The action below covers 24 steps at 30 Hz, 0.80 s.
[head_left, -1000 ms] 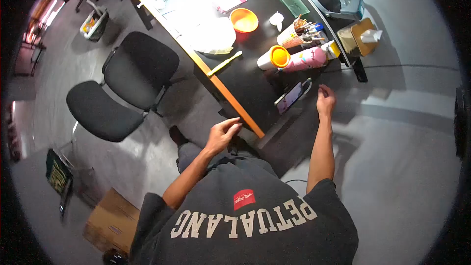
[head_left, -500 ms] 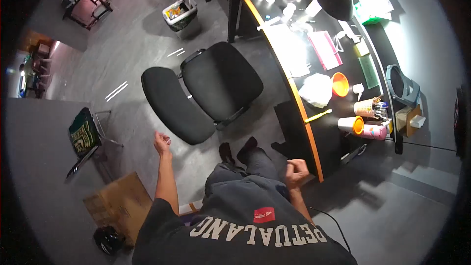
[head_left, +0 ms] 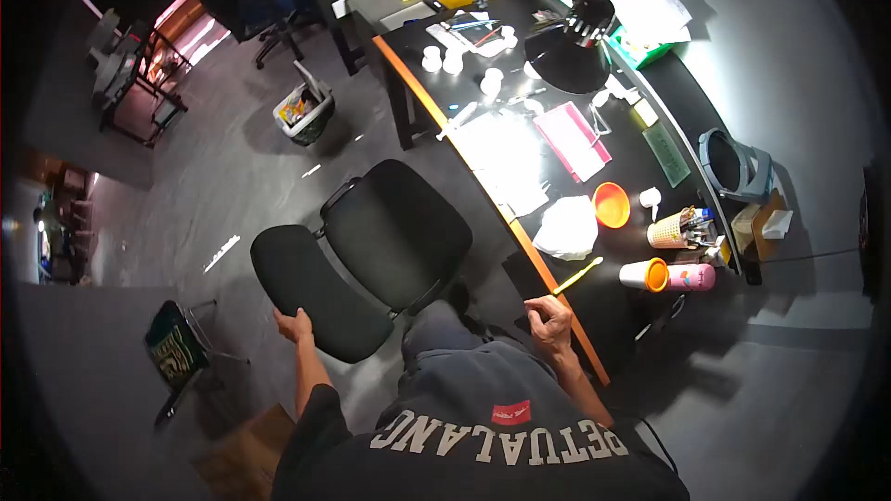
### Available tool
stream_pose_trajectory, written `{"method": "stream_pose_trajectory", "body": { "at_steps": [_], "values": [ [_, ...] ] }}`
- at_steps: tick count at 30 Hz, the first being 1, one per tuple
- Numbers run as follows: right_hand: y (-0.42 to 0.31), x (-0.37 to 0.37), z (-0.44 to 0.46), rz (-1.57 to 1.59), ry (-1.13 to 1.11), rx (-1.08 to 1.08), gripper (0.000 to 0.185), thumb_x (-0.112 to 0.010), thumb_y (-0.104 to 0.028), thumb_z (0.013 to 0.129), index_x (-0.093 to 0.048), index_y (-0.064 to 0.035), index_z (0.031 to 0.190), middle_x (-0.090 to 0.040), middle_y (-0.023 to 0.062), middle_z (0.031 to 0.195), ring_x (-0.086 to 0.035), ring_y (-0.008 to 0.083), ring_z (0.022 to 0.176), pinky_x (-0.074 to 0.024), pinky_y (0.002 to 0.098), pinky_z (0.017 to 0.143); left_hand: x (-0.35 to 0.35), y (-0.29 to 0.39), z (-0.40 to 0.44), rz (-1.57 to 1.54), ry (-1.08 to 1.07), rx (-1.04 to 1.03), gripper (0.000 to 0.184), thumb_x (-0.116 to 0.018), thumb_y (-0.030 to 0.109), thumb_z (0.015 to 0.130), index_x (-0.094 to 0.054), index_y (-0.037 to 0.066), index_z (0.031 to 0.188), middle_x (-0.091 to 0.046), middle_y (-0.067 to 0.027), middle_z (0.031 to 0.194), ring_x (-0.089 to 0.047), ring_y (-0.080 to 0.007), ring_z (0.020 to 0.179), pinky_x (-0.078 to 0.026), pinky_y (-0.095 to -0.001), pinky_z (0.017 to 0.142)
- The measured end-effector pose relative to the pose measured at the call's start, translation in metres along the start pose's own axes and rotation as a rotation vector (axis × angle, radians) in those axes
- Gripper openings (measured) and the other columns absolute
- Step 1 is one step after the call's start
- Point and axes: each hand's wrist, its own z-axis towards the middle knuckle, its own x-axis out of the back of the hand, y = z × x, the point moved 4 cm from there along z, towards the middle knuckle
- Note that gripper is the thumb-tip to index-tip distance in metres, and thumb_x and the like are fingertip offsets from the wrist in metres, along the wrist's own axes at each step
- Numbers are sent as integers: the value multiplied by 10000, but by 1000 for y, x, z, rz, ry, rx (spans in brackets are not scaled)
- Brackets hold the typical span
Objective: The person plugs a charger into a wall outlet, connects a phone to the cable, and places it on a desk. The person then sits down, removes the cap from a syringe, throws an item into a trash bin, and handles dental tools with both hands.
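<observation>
My left hand (head_left: 293, 325) is at the outer edge of the backrest of a black office chair (head_left: 399, 232), thumb and fingers somewhat apart; contact with it is unclear. Beside the orange front edge of the black desk (head_left: 464, 121), my right hand (head_left: 551, 323) has curled fingers and nothing visible in them. A yellow-green stick-like tool (head_left: 577, 276) lies across that edge, just beyond this hand. Further onto the desk are a crumpled white bag (head_left: 567, 228), an orange bowl (head_left: 612, 205), a white cup with an orange rim (head_left: 642, 275) and a pink bottle (head_left: 691, 277).
A black lamp (head_left: 571, 56) lights white sheets (head_left: 501, 153) and a pink folder (head_left: 574, 141). A pen holder (head_left: 673, 229) stands near the desk's right end. On the floor are a waste bin (head_left: 303, 114), a folding chair (head_left: 176, 343) and a cardboard box (head_left: 246, 455).
The view has swung left, and I am closer to the office chair. My left hand has come to its backrest; my right hand has moved from beyond the desk's end to its front edge.
</observation>
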Motion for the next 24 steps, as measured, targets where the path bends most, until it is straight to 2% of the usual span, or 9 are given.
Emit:
{"method": "stream_pose_trajectory", "body": {
  "at_steps": [1, 7, 8, 14, 17, 19, 21, 22, 24],
  "values": [
    [3, 5, 4, -16, 32, 22, 129, -644, 17, 847, -747, 16, 926, -696, 122, 813, -673, 170, 672, -511, 274, 601, 9, 11, 4, 15, -82, 94, 741, -721, 73, 885, -391, 58, 1549, -435, -218, 1550, -449, -432, 1402, -386, -542, 1176],
    [12, 27, 8, -83, 148, -21, 109, -676, 9, 850, -754, 4, 927, -694, 109, 809, -658, 157, 647, -495, 263, 574, 2, 4, 58, 48, -22, 108, 686, -642, 102, 900, -415, 96, 1547, -435, -211, 1548, -454, -427, 1396, -408, -547, 1171],
    [12, 27, 8, -60, 170, -24, 112, -667, 18, 847, -747, -5, 922, -688, 118, 810, -663, 204, 646, -513, 303, 586, 5, 13, 55, 75, -38, 144, 691, -605, 44, 894, -395, 62, 1552, -409, -245, 1563, -469, -422, 1388, -430, -510, 1166],
    [14, 21, 17, -58, 242, -88, 126, -670, 9, 852, -752, -8, 946, -705, 111, 836, -684, 196, 679, -529, 293, 603, -4, 38, 63, 340, -15, 290, 759, -677, 111, 855, -375, 52, 1549, -495, -266, 1438, -518, -469, 1301, -429, -565, 1102],
    [13, 18, 33, -38, 262, -66, 126, -672, 4, 854, -751, -12, 950, -710, 110, 851, -687, 193, 680, -533, 290, 609, -3, 131, -1, 552, 279, -103, 797, -755, 169, 787, -415, 28, 1494, -546, -266, 1334, -559, -472, 1207, -441, -569, 1025],
    [8, 16, 46, -13, 287, -57, 123, -672, 2, 866, -749, -16, 961, -712, 106, 862, -688, 188, 685, -537, 294, 612, -58, 156, -8, 363, 204, -500, 782, -802, 164, 724, -472, 23, 1419, -568, -269, 1279, -561, -450, 1186, -437, -551, 1000],
    [3, 15, 61, 16, 312, -69, 121, -671, 0, 873, -748, -18, 966, -712, 106, 862, -690, 189, 692, -540, 297, 617, -73, 241, -78, 108, -1, -912, 638, -808, 115, 709, -596, 73, 1309, -599, -185, 1249, -543, -386, 1222, -415, -492, 1055],
    [1, 14, 68, 33, 305, -121, 117, -666, 2, 896, -752, 0, 976, -717, 99, 881, -695, 159, 754, -546, 272, 647, -101, 264, -95, -71, -125, -1024, 554, -810, 127, 742, -658, 132, 1275, -609, -108, 1278, -555, -329, 1226, -412, -479, 1058],
    [9, 8, 86, 56, 326, -107, 122, -658, 4, 896, -752, 2, 974, -719, 107, 889, -686, 159, 745, -535, 275, 640, -118, 341, -142, -324, -222, -1270, 369, -780, 75, 771, -726, 100, 1136, -652, -102, 1155, -606, -315, 1129, -461, -430, 1004]
  ]
}}
